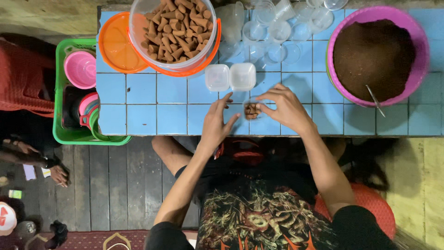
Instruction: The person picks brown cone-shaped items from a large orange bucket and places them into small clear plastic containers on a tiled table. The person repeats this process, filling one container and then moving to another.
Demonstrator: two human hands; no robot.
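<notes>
Both hands, left (216, 121), right (286, 107), one small clear cup (252, 111) (brown cones inside); two lids (230, 77)

Purple basin (418, 55) of brown powder right of open hinged box (230, 77); orange lid (115, 46), green crate (62, 92) left.

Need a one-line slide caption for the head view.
Left hand and right hand flank a small clear plastic cup of brown cones on the blue tiled table.

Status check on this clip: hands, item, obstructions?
Left hand open beside small clear plastic cup of brown cones. Right hand pinching its rim. Open empty hinged clear box just behind; nothing blocking.
</notes>
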